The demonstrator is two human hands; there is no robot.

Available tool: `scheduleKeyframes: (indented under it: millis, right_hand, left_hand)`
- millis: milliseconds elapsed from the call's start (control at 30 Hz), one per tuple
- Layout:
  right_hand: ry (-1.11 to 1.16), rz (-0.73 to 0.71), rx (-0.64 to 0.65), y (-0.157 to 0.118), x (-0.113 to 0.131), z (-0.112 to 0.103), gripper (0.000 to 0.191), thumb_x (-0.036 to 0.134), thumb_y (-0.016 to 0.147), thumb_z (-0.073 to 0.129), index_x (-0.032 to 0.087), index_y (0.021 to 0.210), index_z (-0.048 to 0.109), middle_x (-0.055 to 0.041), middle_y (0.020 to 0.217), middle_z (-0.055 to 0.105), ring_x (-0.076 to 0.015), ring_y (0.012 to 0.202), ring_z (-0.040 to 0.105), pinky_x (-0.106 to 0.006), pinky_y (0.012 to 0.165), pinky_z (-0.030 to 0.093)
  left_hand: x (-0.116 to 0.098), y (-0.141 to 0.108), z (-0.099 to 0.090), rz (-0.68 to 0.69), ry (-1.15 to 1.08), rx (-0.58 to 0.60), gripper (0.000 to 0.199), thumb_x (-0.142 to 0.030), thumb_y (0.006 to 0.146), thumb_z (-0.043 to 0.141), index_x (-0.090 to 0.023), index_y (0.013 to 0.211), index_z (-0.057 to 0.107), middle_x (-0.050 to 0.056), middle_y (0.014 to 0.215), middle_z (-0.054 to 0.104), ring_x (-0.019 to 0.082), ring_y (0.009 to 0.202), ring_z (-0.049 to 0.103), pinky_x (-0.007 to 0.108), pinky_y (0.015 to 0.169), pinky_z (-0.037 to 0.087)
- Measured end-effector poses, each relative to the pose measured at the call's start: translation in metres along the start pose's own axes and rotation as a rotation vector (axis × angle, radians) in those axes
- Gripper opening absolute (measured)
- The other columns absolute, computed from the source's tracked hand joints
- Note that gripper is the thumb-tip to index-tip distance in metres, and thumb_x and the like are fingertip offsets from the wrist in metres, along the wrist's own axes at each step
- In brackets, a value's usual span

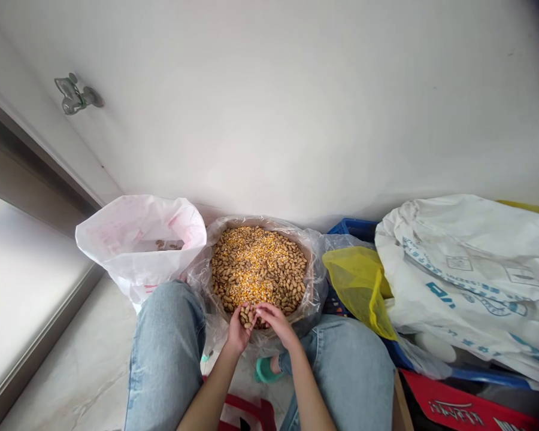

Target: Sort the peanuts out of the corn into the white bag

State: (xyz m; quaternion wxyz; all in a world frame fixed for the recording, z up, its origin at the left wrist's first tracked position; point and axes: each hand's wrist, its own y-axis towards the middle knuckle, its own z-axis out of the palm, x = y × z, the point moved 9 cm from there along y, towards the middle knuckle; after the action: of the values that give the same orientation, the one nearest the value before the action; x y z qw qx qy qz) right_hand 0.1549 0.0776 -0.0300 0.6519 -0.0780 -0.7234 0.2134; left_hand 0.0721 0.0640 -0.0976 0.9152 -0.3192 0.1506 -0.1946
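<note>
Between my knees stands a wide container lined with a clear plastic bag (315, 269), filled with unshelled peanuts (294, 272) mixed with yellow corn kernels (251, 278). My left hand (239, 334) is cupped at its near edge, around a small handful of unshelled peanuts (246, 316). Close against that handful, my right hand (276, 323) has its thumb and fingers pinched together. Whatever lies between those fingertips is too small to make out. To the left, a white sack (144, 263) stands with its mouth wide, a few brown pieces (168, 245) visible inside.
On the right, a large white printed bag (471, 281) and a yellow bag (357, 281) lie over a blue crate (353, 228). A red box (467, 407) sits at lower right. A white wall (296, 108) rises behind; a red stool (251, 410) is below me.
</note>
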Motion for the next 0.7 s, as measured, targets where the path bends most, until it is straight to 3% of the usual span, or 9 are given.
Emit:
scheduleKeyframes:
  millis: [133, 233, 300, 400, 500, 700]
  right_hand:
    - [0.118, 0.034, -0.291, 0.011, -0.026, -0.034, 0.042, 0.042, 0.069, 0.044, 0.013, 0.100, 0.046, -0.0062, 0.087, 0.053, -0.0085, 0.064, 0.044, -0.017, 0.053, 0.031]
    - [-0.279, -0.009, -0.615, 0.009, -0.029, -0.071, 0.027, 0.029, 0.072, 0.039, 0.011, 0.088, 0.052, -0.0062, 0.087, 0.053, -0.0126, 0.077, 0.047, -0.022, 0.070, 0.035]
    - [-0.627, 0.011, -0.714, 0.006, -0.023, -0.078, 0.026, 0.022, 0.072, 0.036, 0.012, 0.089, 0.053, -0.0063, 0.086, 0.053, -0.0152, 0.082, 0.047, -0.025, 0.076, 0.034]
    - [-0.920, 0.174, -0.661, 0.011, -0.025, -0.076, 0.035, 0.017, 0.073, 0.033, 0.016, 0.105, 0.048, -0.0080, 0.092, 0.052, -0.0180, 0.085, 0.048, -0.026, 0.073, 0.035]
    - [-1.036, 0.323, -0.561, 0.018, -0.031, -0.076, 0.035, 0.014, 0.073, 0.030, 0.015, 0.104, 0.047, -0.0108, 0.097, 0.048, -0.0202, 0.085, 0.050, -0.028, 0.068, 0.038]
    - [-1.082, 0.327, -0.530, 0.029, -0.033, -0.080, 0.033, 0.012, 0.075, 0.026, 0.014, 0.102, 0.045, -0.0122, 0.098, 0.046, -0.0229, 0.079, 0.053, -0.033, 0.064, 0.040]
  left_hand:
    - [0.001, -0.003, -0.001, -0.056, -0.011, 0.001, 0.015, -0.022, 0.074, 0.046, -0.014, 0.086, 0.050, 0.003, 0.080, 0.054, 0.011, 0.069, 0.054, 0.019, 0.057, 0.047]
    - [0.001, -0.005, 0.000, -0.071, -0.012, -0.004, 0.015, -0.022, 0.074, 0.045, -0.014, 0.086, 0.050, 0.004, 0.079, 0.055, 0.011, 0.067, 0.053, 0.019, 0.055, 0.047]
    - [0.001, -0.006, 0.001, -0.064, -0.014, -0.004, 0.015, -0.022, 0.074, 0.046, -0.014, 0.086, 0.050, 0.004, 0.079, 0.055, 0.011, 0.067, 0.053, 0.019, 0.055, 0.047]
    - [0.001, -0.004, 0.001, -0.057, -0.007, -0.008, 0.015, -0.022, 0.074, 0.046, -0.013, 0.086, 0.050, 0.004, 0.079, 0.055, 0.010, 0.066, 0.053, 0.019, 0.056, 0.047]
    - [0.002, -0.004, -0.001, -0.058, 0.007, -0.023, 0.015, -0.023, 0.074, 0.046, -0.013, 0.085, 0.050, 0.004, 0.079, 0.055, 0.011, 0.067, 0.053, 0.020, 0.057, 0.047]
    - [0.002, -0.006, -0.001, -0.043, 0.008, -0.009, 0.015, -0.023, 0.074, 0.045, -0.013, 0.085, 0.049, 0.004, 0.079, 0.055, 0.010, 0.066, 0.053, 0.020, 0.058, 0.047]
